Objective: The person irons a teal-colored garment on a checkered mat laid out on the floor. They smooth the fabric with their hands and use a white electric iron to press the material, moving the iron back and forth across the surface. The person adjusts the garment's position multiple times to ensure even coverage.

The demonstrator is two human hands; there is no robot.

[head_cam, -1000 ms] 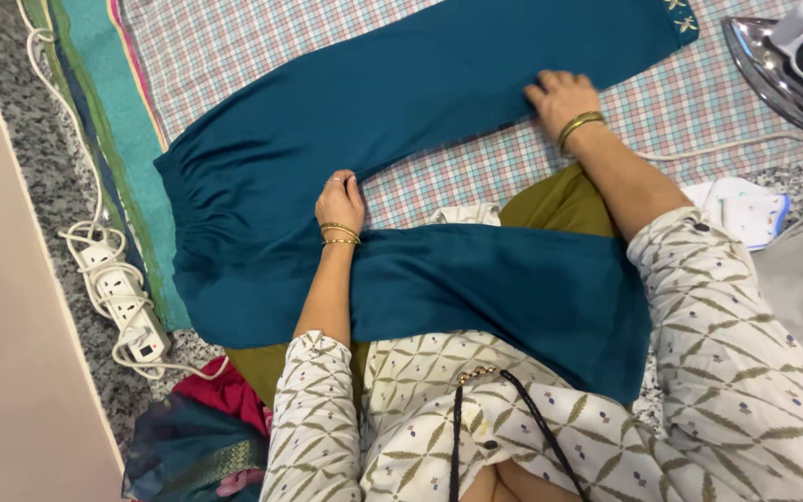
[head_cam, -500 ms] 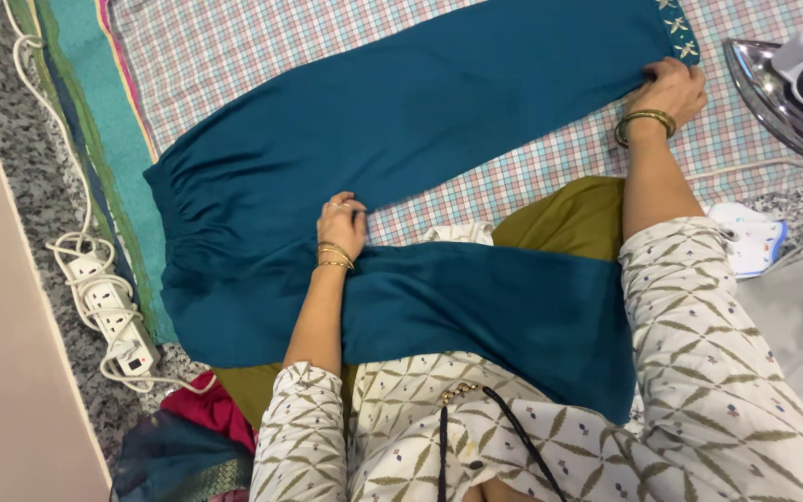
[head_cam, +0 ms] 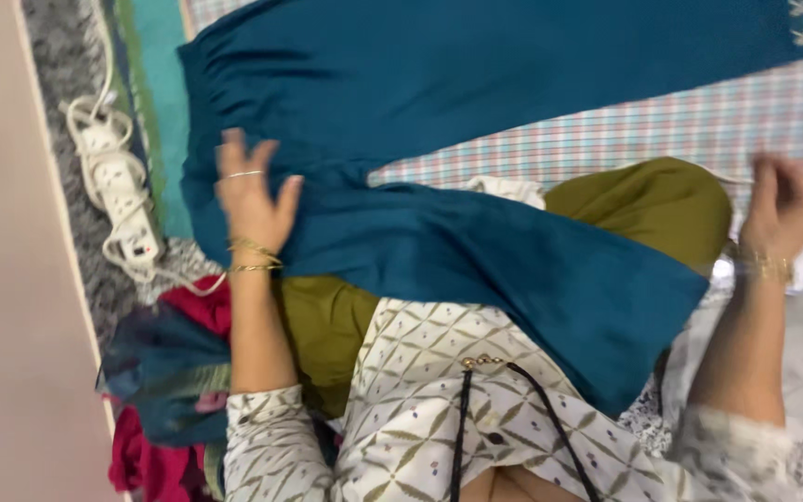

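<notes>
Power strip point(head_cam: 121, 200): white, lies at far left on grey speckled flooring, its cable looped beside it.
Cloth pile point(head_cam: 164, 390): red and dark patterned fabrics, heaped at near left, just beside the left forearm.
Left hand point(head_cam: 253, 197): fingers spread, palm flat on the teal trousers near their gathered waist; nothing is gripped. A ring and thin bangles are visible.
Teal trousers point(head_cam: 476, 84): spread across the middle. One leg runs to the far right over the checked sheet; the other leg runs right and nearer, draped over the person's lap.
Checked sheet point(head_cam: 643, 130): pale plaid cover, under the trousers, exposed between the two legs.
Olive cloth point(head_cam: 662, 200): lies between the two trouser legs at right, partly covered by the nearer leg.
Patterned top point(head_cam: 439, 418): white with leaf print, worn by the person, near centre.
Right hand point(head_cam: 783, 206): at right, raised clear of the fabric, blurred, fingers loosely curled; it holds nothing visible.
</notes>
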